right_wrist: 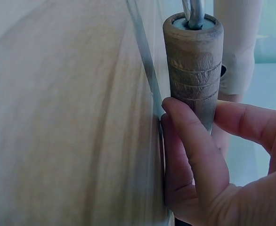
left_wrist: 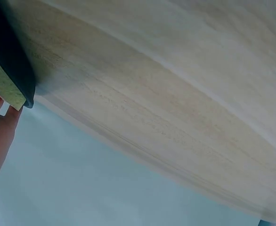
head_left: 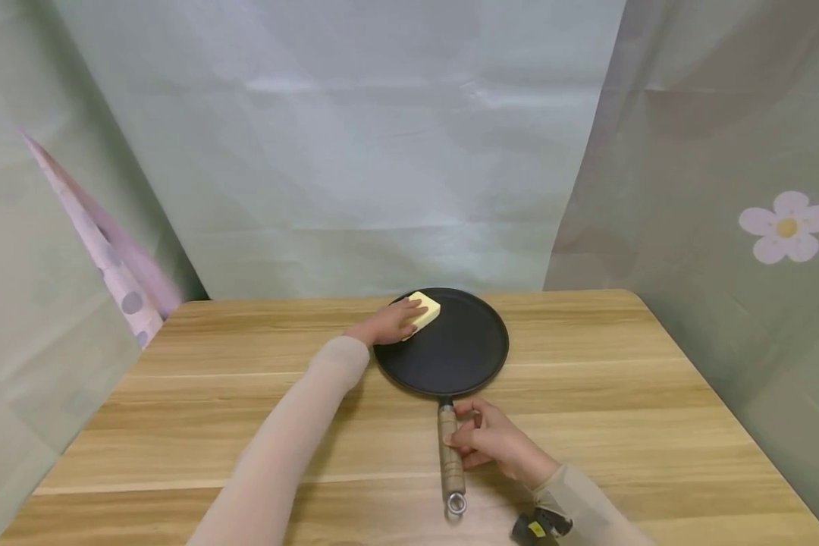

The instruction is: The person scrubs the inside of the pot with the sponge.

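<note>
A flat black frying pan (head_left: 467, 345) with a low rim lies on the table, its wooden handle (head_left: 453, 474) pointing toward me and ending in a metal ring. On the pan's far left part, my left hand (head_left: 392, 322) holds a pale yellow sponge (head_left: 430, 307) against the surface. The left wrist view catches fingertips along the edge of the sponge (left_wrist: 5, 87), close to the pan's rim (left_wrist: 27, 94). My right hand (head_left: 494, 441) pinches the handle from the right, near the pan. Thumb and fingers sit on opposite sides of the wooden handle (right_wrist: 193, 63) in the right wrist view.
The wood-grain table (head_left: 198, 409) extends to both sides of the pan. Pale curtains (head_left: 382, 152) hang behind it and at both sides, the right one with a white flower print (head_left: 786, 227). A dark device (head_left: 542, 525) sits by the right wrist.
</note>
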